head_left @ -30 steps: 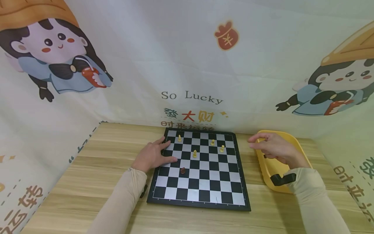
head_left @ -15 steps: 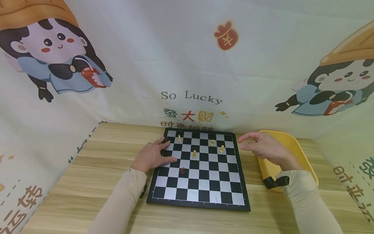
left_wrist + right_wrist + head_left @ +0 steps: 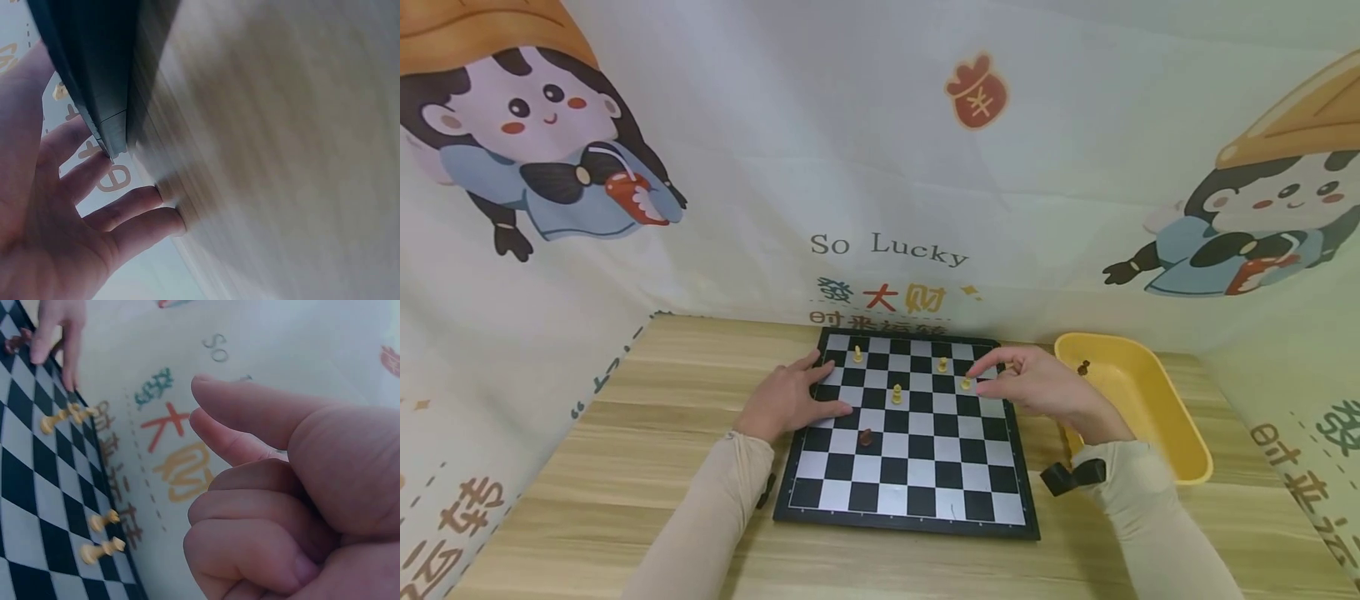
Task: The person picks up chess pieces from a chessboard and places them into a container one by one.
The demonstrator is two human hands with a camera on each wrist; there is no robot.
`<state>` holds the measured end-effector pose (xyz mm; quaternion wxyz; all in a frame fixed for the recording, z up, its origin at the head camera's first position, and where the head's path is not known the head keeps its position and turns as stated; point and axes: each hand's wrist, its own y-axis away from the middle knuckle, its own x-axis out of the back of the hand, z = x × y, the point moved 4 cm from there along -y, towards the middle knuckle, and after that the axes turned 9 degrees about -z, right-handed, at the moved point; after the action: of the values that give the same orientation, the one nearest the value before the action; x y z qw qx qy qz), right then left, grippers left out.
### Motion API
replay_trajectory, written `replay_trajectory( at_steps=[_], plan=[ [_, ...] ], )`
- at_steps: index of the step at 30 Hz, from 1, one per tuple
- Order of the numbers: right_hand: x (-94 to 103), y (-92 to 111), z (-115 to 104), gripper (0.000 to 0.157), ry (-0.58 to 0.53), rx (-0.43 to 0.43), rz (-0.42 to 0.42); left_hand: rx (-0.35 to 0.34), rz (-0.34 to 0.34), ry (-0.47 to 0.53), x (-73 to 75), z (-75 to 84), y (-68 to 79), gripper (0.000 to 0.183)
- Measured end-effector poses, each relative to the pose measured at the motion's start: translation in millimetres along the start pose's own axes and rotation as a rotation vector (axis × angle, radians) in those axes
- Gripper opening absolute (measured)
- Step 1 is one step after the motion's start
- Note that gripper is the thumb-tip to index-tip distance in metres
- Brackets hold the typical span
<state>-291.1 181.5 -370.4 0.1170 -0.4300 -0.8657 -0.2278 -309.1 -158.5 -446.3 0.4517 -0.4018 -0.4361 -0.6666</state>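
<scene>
Head cam: pale wall cloth point(image 3: 737, 133) w/ cartoon figs & lettering fills the bkgd. Below it, wood-grain table point(image 3: 662, 417). Blk-framed chessboard point(image 3: 907, 523) sits mid-table; yellow tub point(image 3: 1138, 400) is on the table to its R. Beige sleeves point(image 3: 718, 500) come in from bottom L & R.

R hand point(image 3: 1045, 387) is over the board's R edge: thumb & index extended, tips apart, grip released; other fingers curled toward the palm per R wrist cam. L hand point(image 3: 784, 402) is at the board's L edge, fingers spread & relaxed, thumb over the squares; L wrist cam has fingers along the board's dk side.

Near yellow pc point(image 3: 966, 384) is upright on the board, showing btwn R thumb & index tips in head view; R wrist cam has a gap btwn tips & pcs. Second yellow pc point(image 3: 942, 364) is just beyond it. Central yellow pc point(image 3: 897, 394) is well L of the R fingertips; far-left yellow pc point(image 3: 857, 354) is near the L fingers. Dk red pc point(image 3: 866, 437) is near the L thumb tip, apart. Small dk brown item point(image 3: 1083, 367) is in the tub, too tiny to ID.
</scene>
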Motion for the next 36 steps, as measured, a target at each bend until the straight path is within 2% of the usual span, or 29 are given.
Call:
replay_trajectory(
  at_steps=[7, 15, 20, 31, 36],
  plan=[
    [-17.6, -12, -2, 0.031, -0.039, 0.018, -0.057, 0.002, -0.005, 0.006, -1.0, -0.5, -1.0, 0.093],
    [-38.0, -25, -11, 0.035, -0.019, 0.034, -0.11, 0.001, -0.002, 0.01, -0.7, -0.9, -1.3, 0.093],
    [-53.9, -33, -14, 0.039, -0.051, 0.052, -0.165, 0.0, -0.006, 0.005, -0.5, -1.0, -0.8, 0.092],
    [-85.5, -52, -7, 0.039, -0.096, 0.022, -0.21, 0.016, -0.024, -0.005, -1.7, -1.1, -2.7, 0.093],
    [-98.2, -62, -2, 0.038, -0.104, 0.035, -0.227, 0.021, -0.032, -0.004, -0.5, -1.0, -2.5, 0.094]
  ],
)
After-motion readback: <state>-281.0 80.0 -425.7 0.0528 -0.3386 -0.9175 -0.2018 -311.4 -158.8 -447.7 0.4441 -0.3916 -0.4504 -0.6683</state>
